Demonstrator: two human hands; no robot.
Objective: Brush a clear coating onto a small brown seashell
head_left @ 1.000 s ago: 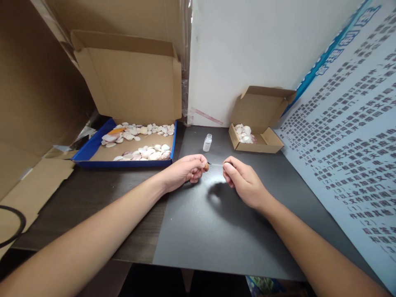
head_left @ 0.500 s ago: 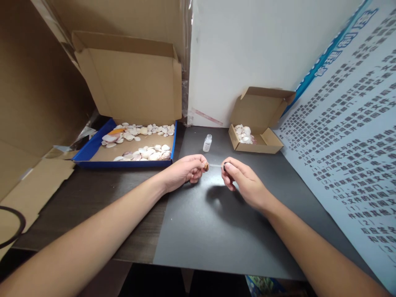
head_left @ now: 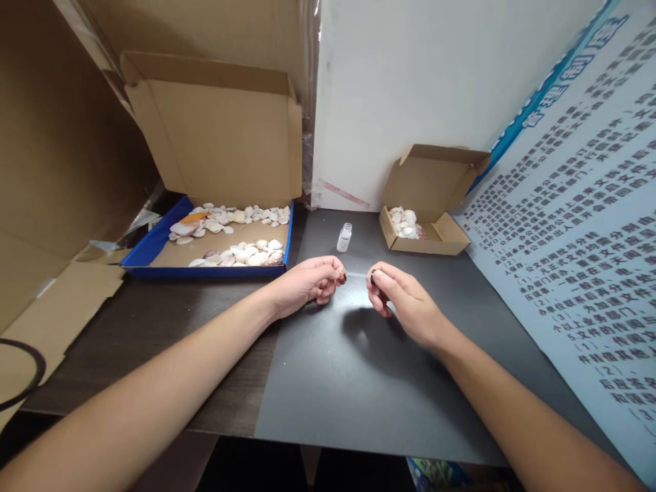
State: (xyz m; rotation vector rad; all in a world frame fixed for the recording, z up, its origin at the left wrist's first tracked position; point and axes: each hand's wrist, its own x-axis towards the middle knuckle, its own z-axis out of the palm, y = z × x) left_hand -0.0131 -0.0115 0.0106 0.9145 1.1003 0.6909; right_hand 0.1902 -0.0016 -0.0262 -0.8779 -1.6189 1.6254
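Note:
My left hand (head_left: 310, 280) pinches a small brown shell (head_left: 341, 277) between thumb and fingers above the dark mat (head_left: 359, 369). My right hand (head_left: 397, 297) is closed on the black cap end of a thin brush (head_left: 359, 275), whose pale tip points left and touches the shell. A small open clear bottle (head_left: 344, 237) stands just behind both hands.
A blue-edged cardboard tray (head_left: 154, 249) holding several pale shells lies at the back left, its lid raised. A small open carton (head_left: 435, 232) with a few shells sits at the back right. A printed poster (head_left: 579, 225) lines the right side. Cardboard sheets cover the left.
My right hand moved slightly left, bringing the brush tip up against the shell. My left hand stayed in place.

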